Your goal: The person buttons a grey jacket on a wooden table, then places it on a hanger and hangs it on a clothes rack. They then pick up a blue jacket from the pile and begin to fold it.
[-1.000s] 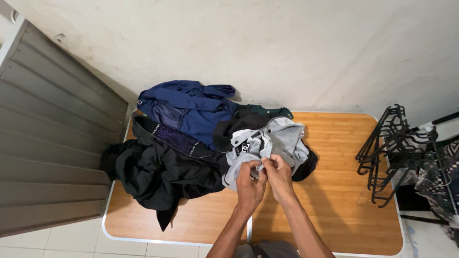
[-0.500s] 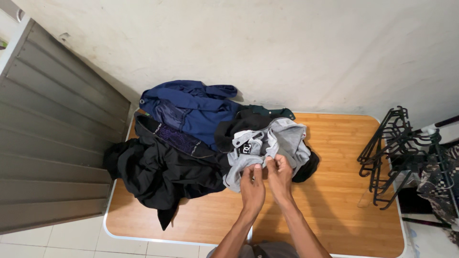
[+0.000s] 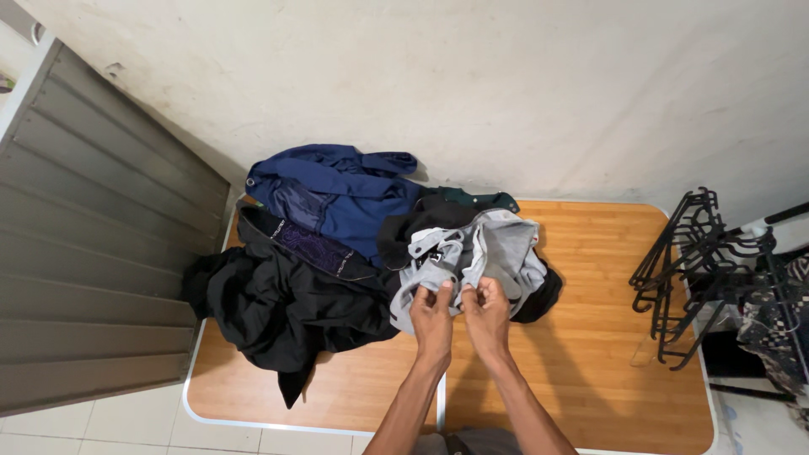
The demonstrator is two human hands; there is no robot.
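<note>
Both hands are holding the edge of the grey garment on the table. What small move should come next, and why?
Probably lift the grey garment up and toward the body. Left hand and right hand both pinch its near edge, side by side, while the rest lies crumpled on a black garment and beside a blue jacket. The wooden table is bare to the right, giving room to spread it.

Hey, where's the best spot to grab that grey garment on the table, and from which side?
Grip the grey garment along its near hem, coming from the table's front edge. That hem lies loose and uncovered, while its far side is tangled with the black clothes. Both the left hand and right hand already pinch there.
</note>
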